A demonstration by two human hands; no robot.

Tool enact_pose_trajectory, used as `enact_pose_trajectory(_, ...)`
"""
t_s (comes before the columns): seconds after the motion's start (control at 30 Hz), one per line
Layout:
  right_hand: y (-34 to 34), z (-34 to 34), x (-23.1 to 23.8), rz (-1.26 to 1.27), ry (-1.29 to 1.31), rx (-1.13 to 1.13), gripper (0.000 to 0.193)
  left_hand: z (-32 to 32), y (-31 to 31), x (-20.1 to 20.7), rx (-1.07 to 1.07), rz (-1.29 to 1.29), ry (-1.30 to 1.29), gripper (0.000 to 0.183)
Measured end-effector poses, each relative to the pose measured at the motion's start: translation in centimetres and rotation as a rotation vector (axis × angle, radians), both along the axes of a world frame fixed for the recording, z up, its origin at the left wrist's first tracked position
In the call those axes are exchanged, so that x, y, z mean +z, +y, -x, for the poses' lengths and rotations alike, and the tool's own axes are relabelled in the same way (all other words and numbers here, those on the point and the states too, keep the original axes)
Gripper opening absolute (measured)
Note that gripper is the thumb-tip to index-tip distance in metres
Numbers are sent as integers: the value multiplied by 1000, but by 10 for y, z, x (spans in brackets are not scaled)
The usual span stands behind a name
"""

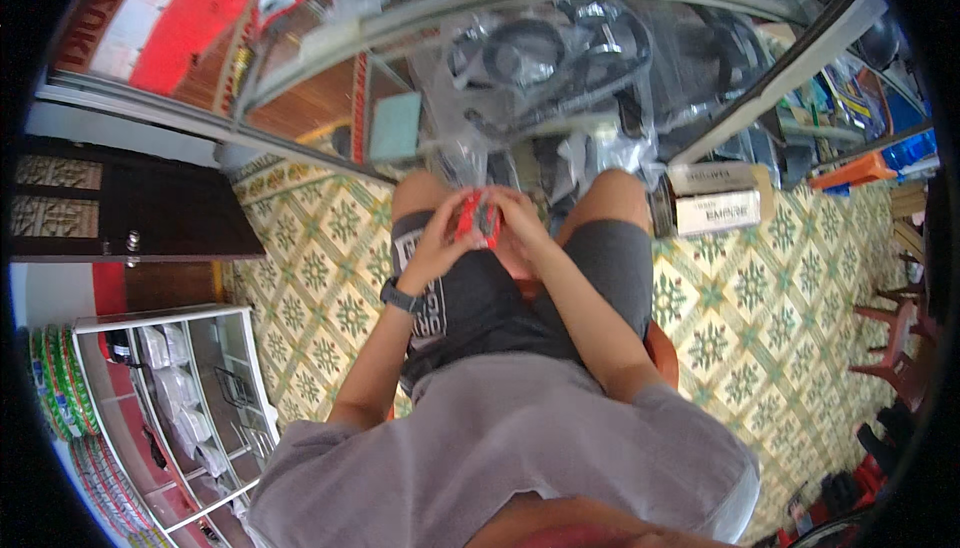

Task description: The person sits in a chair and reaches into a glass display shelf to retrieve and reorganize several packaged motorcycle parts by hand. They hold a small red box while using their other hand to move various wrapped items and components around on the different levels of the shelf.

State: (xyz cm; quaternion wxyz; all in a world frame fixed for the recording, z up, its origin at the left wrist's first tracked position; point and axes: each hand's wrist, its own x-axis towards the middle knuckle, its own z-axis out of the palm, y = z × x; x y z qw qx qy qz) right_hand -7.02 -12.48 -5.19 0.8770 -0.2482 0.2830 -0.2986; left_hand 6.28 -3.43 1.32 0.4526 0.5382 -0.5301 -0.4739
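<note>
We're handling, w/ L hand (437, 250) & R hand (520, 220) both gripping a small, red-and-grey, box-like pack (481, 220), approx. upper centre of frame; next move prob. needs steady two-handed support.

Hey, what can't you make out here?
In the head view:
Red item: its sides, covered by the left hand and right hand.
Chair: its seat, hidden under the person.
White-framed shelf: its near end, cut off by the lower edge.
Bagged parts: fine detail, lost to glare.
</note>
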Motion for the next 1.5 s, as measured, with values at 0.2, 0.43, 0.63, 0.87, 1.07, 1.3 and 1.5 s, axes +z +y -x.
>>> enact_pose_trajectory(0.2,-4,7,37,-139,-253,24,25,10,-19,73,-73,68,-320,79)
enact_pose_trajectory(0.43,-16,15,18,-162,-193,-14,36,-28,-79,220,15,587,-533,90)
enact_pose_trajectory(0.63,-15,1,7,-60,-14,-20,29,-99,-225,292,293,432,-570,82)
enact_pose_trajectory(0.87,-5,-11,-5,35,84,-18,25,-203,-311,248,331,426,-934,96)
enact_pose_trajectory(1.07,-16,1,-10,-8,93,-82,23,-195,-333,252,299,497,-1401,73)
enact_pose_trajectory(1.3,-12,-6,-2,21,93,-27,23,-195,-341,254,117,384,-1846,34)
enact_pose_trajectory(1.5,-9,-6,3,31,100,1,26,-155,-364,271,251,621,-1547,34)
